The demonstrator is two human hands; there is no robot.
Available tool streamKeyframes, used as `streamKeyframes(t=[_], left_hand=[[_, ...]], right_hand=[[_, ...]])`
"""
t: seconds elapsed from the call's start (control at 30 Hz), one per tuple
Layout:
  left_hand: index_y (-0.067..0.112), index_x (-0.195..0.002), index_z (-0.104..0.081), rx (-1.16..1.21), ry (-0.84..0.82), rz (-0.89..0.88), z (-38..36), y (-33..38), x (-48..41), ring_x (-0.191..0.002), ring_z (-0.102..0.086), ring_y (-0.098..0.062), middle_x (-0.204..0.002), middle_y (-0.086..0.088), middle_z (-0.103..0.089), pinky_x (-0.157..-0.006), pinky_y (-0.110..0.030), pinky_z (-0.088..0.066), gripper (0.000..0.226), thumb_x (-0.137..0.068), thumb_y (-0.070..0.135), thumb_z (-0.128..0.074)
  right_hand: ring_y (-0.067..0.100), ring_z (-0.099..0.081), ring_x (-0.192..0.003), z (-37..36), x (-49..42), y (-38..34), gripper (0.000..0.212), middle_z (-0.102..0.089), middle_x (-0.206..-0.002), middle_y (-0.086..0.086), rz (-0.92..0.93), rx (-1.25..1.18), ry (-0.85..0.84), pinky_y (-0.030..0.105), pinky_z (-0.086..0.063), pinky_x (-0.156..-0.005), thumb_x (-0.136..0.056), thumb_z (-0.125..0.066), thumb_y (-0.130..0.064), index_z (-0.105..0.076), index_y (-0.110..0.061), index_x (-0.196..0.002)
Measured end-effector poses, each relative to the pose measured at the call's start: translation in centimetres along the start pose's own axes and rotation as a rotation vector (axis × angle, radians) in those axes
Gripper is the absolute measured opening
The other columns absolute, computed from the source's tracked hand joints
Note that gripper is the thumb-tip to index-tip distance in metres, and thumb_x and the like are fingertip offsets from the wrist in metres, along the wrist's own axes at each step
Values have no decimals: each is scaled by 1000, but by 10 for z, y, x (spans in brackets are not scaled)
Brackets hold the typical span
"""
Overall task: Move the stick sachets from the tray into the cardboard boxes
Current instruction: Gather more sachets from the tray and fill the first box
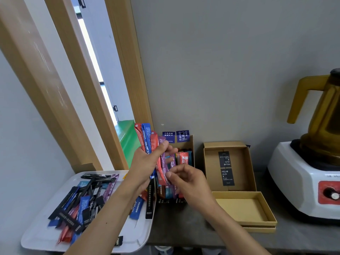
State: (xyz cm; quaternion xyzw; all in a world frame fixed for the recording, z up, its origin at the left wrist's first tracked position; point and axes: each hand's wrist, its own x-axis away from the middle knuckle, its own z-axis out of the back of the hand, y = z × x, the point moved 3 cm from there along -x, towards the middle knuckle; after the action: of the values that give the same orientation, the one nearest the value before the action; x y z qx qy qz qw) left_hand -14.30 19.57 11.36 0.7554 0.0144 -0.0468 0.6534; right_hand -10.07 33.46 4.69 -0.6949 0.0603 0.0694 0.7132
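Note:
My left hand [145, 162] grips a fanned bunch of stick sachets [147, 140], red, blue and purple, held upright above the gap between tray and box. My right hand [185, 179] pinches the lower end of a purple sachet [164, 162] in that bunch. Behind the hands stands an open cardboard box [191, 144] with several coloured sachets [184, 157] lying in it. On the left, a white tray [42, 234] carries a loose pile of black, blue, purple and red sachets [82, 201]. A second open cardboard box [230, 168] sits to the right, holding only black paper labels.
The second box's lid [244, 208] lies open toward me on the dark counter [184, 227]. A white blender base with a red knob [312, 183] and amber jug [323, 111] stands at the right. A grey wall is behind; a wooden door frame [127, 70] is to the left.

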Motion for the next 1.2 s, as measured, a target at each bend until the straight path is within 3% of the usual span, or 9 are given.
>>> streamKeyframes(t=[0.2,0.3,0.4,0.57,0.73,0.83,0.97,1.1,1.2], left_hand=[[15,-109,-75,-182,88,-31,8,3,-8,-91,-80,-22,-98,-4,-82,-91,-47,-63,51,-73,51,-79],[13,-104,-75,-216,122,-42,7,4,-11,-78,-80,-19,-88,-2,-81,-86,-46,-64,36,-82,41,-81],[18,-97,-77,-169,145,-71,10,6,-14,-89,-79,-32,-91,-7,-82,-82,-46,-65,9,-93,26,-78],[18,-98,-74,-146,104,-94,9,11,-10,-92,-80,-31,-91,-6,-83,-83,-44,-62,5,-95,21,-76],[21,-95,-74,-275,117,-117,18,13,-11,-86,-80,-15,-90,5,-81,-80,-37,-63,15,-84,25,-85],[25,-90,-74,-438,124,-198,16,14,-13,-82,-79,-12,-88,3,-80,-78,-32,-62,16,-82,28,-87],[18,-86,-76,-669,37,-199,0,9,-18,-67,-72,-4,-78,3,-76,-64,-20,-55,21,-79,31,-90],[23,-86,-70,-862,-109,-187,-22,-2,-28,-74,-70,-11,-80,7,-72,-66,-26,-48,22,-80,31,-90],[24,-92,-70,-926,-167,-213,-37,-9,-32,-83,-71,-15,-87,7,-73,-68,-23,-46,22,-81,28,-89]], right_hand=[[19,-72,-96,18,-2,-5,19,-73,-94,5,56,-17,147,38,-65,-79,-92,-79,-17,-70,-24,-106],[11,-71,-94,20,0,-5,27,-70,-92,-4,101,93,189,34,-66,-75,-88,-83,-18,-68,-32,-106],[4,-69,-94,22,1,-2,35,-67,-91,-7,110,157,197,25,-63,-72,-84,-87,-17,-66,-33,-106],[11,-71,-95,24,2,-2,41,-71,-96,-1,49,36,191,31,-65,-76,-79,-91,-19,-67,-29,-111],[11,-70,-95,23,9,0,35,-74,-100,-3,42,-31,167,26,-63,-72,-80,-89,-16,-69,-24,-106],[0,-69,-95,20,10,4,31,-71,-100,-12,27,184,143,23,-63,-69,-83,-87,-25,-62,-33,-99],[4,-64,-85,22,16,9,38,-59,-102,-19,213,794,271,22,-58,-65,-81,-86,-46,-53,-36,-97],[7,-64,-91,14,25,20,30,-63,-111,-8,527,1027,203,19,-56,-61,-83,-84,-35,-65,-26,-104],[14,-68,-90,7,26,27,28,-68,-107,-1,550,1228,176,25,-57,-57,-80,-86,-30,-72,-22,-104]])
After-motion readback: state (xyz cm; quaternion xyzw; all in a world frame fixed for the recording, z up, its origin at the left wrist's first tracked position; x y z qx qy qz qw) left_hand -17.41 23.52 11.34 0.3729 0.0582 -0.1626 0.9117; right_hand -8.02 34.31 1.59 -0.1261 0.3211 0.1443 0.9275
